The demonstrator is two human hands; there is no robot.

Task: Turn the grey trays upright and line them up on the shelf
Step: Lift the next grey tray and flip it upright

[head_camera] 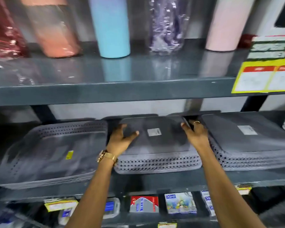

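Both hands on the middle stack of upturned grey trays

You had your left hand (122,139) and right hand (196,134) spread flat, fingers open, on the two sides of the middle stack (156,155) — pressing it, not clasping. It lay base-up on the shelf (155,183), between the upright left stack (53,152) and the upturned right stack (253,145). Stiff, light, perforated plastic, probably slick — best taken by the side rims, I'd judge.

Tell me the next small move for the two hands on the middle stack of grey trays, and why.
Probably lift and flip it. The middle stack lies bottom-up, label on top, with the left hand and right hand at its sides, while the left stack already sits open side up.
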